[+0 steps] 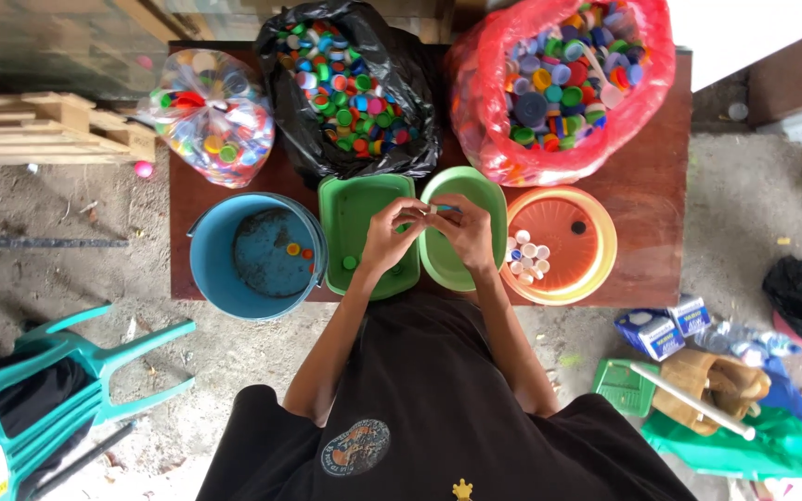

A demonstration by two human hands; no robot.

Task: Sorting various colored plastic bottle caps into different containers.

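Bottle cap [440, 209] pinched between both hands; its facing cannot be told

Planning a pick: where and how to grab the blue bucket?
Judging by its pose, grip the blue bucket by its near rim, coming from above: it stands upright and open on the table, hanging over the front edge, while the green tub crowds its right side.

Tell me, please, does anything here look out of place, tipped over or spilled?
Yes. A teal plastic chair lies tipped on the ground left of the table, and a pink cap sits alone on the dirt. On the table nothing looks spilled; both hands hold a small cap over the green containers.
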